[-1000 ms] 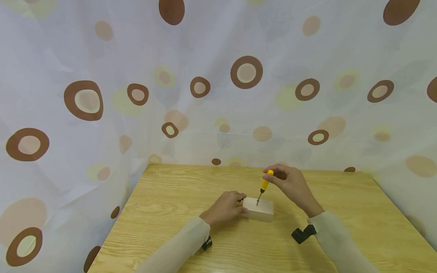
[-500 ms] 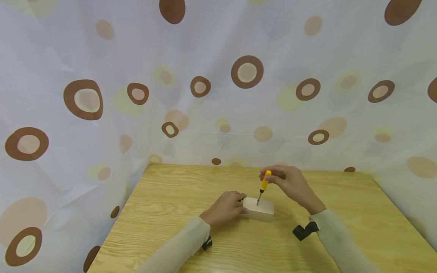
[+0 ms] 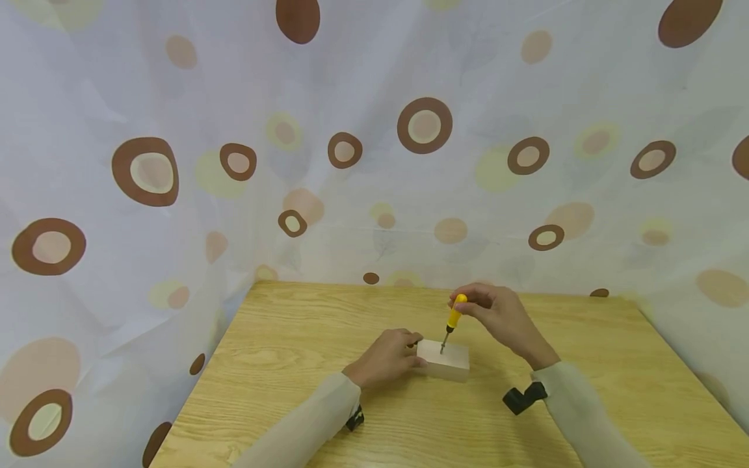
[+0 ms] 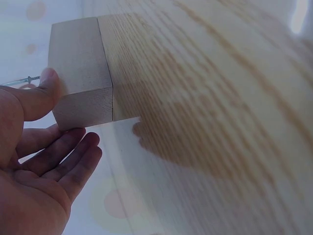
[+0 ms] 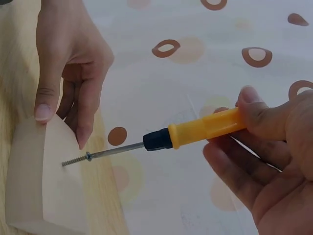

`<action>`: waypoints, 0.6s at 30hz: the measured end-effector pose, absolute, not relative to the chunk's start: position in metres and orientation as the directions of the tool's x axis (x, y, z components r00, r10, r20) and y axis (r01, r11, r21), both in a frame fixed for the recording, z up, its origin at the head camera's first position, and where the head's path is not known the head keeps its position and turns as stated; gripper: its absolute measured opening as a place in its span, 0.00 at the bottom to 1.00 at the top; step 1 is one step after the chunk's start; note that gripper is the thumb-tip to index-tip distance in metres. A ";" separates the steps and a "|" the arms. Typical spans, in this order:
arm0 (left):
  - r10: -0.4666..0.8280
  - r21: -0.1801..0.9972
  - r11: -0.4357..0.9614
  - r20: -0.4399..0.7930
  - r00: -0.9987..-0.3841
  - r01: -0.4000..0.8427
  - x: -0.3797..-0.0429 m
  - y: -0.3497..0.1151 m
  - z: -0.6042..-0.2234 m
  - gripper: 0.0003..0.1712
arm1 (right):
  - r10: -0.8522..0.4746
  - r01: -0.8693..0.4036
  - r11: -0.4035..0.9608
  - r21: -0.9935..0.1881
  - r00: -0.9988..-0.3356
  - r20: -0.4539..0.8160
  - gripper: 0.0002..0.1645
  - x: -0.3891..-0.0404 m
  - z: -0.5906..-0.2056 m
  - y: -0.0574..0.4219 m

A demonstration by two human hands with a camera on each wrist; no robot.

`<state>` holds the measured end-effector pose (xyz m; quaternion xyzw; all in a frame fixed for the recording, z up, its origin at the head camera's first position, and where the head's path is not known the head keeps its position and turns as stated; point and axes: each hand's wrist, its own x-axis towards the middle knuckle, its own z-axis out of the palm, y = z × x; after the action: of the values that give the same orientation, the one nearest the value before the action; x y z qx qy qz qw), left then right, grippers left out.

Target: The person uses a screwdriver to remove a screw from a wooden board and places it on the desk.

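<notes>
Right grip [image 5: 276,156] holds the yellow handle of a screwdriver [image 5: 208,128] near its end, thumb on one side and fingers on the other. Left grip [image 3: 383,357] is on the left end of a pale block [image 3: 447,369], the thumb against its near side and a finger at the far side; the left wrist view shows the other fingers loosely bent just beyond the end.

The block lies flat on the surface [image 3: 304,325], a little right of the middle of the head view, between the two grips. A screw [image 5: 74,161] stands out of its upper face, its point at the wood and much of its threaded shank showing. The screwdriver's tip meets the screw head, roughly in line with it. Below the handle comes a black collar, then a thin metal shaft; in the head view the tool leans to the right, handle end uppermost.

Both arms wear light sleeves [image 3: 304,422]. A black wrist mount [image 3: 523,398] shows at the right cuff, and a smaller dark piece [image 3: 354,418] at the left. The surface has a yellowish wood grain. Behind it and to both sides hangs a whitish curtain [image 3: 374,188], printed with brown rings and pale green and peach spots.
</notes>
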<state>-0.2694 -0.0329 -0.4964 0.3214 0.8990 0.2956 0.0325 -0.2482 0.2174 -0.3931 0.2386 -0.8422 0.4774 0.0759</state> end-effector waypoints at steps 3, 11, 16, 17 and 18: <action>0.596 0.556 0.619 0.128 -0.793 0.555 -0.269 -0.033 -0.496 0.32 | -0.338 -0.479 0.449 -0.754 -0.872 0.353 0.11 -0.248 -0.392 0.217; 0.603 0.546 0.619 0.129 -0.787 0.564 -0.269 -0.033 -0.498 0.31 | -0.210 -0.439 0.524 -0.730 -0.897 0.389 0.16 -0.247 -0.399 0.214; 0.599 0.547 0.624 0.122 -0.791 0.557 -0.271 -0.032 -0.499 0.31 | -0.287 -0.478 0.471 -0.741 -0.878 0.384 0.12 -0.247 -0.397 0.216; 0.598 0.550 0.623 0.123 -0.792 0.556 -0.271 -0.032 -0.499 0.31 | -0.297 -0.481 0.468 -0.741 -0.876 0.380 0.13 -0.247 -0.396 0.216; 0.597 0.552 0.623 0.122 -0.793 0.554 -0.271 -0.033 -0.499 0.31 | -0.300 -0.479 0.474 -0.739 -0.877 0.376 0.13 -0.247 -0.395 0.215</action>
<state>-0.2710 -0.0325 -0.4989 0.3199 0.9000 0.2937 0.0365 -0.2468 0.2151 -0.3953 0.2282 -0.8529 0.4594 0.0972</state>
